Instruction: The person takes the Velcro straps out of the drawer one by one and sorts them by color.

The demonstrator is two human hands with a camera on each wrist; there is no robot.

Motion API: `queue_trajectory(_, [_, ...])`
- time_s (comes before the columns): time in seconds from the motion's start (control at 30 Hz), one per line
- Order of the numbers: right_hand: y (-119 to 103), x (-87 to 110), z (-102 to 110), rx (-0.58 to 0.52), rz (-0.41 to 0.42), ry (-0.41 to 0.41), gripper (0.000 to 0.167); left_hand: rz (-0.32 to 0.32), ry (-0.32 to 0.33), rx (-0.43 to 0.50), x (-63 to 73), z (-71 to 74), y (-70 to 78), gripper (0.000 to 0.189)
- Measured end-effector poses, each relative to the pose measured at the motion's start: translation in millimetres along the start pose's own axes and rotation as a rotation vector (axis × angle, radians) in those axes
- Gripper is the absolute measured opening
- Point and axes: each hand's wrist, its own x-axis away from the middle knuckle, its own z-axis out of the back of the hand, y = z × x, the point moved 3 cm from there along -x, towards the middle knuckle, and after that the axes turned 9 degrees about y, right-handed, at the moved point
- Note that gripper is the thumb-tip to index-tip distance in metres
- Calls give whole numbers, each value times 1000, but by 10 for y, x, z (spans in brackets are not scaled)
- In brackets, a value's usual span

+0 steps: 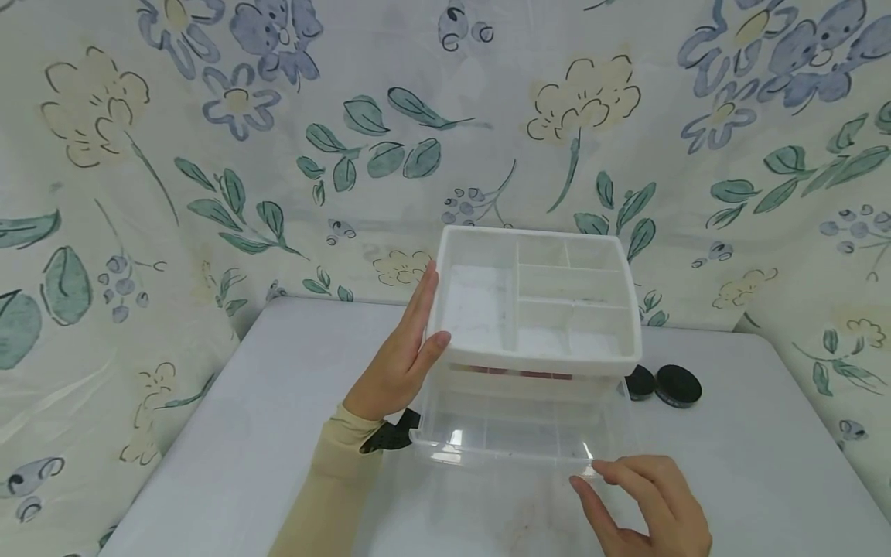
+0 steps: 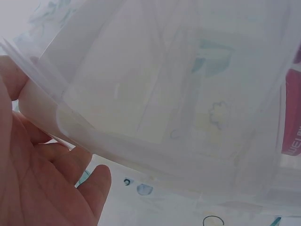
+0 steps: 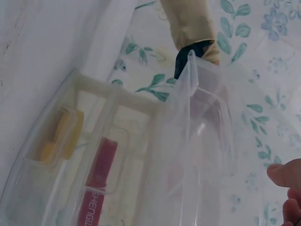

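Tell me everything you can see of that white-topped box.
The box looks like plastic and stands on the table. Its white, round-cornered top has one large compartment on the left and five smaller ones. Below, a clear drawer is pulled out at the front; a red thing and a yellow thing show inside the box. The left hand rests against its left side. Whether the right hand touches the drawer is unclear.

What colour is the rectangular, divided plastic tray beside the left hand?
The tray is white, clearest in the head view.

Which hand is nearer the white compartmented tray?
Left. The left hand touches the left side of the white tray; the right hand is apart from it, near the front edge of the clear drawer.
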Motion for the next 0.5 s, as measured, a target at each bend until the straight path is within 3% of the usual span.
queue_trajectory(0.2, [46,161,-27,19,7,-170,50,8,-4,5,-18,-3,-1,72])
queue_trajectory(0.5, [50,294,-99,25,-47,-274,48,16,-8,3,-32,-6,3,72])
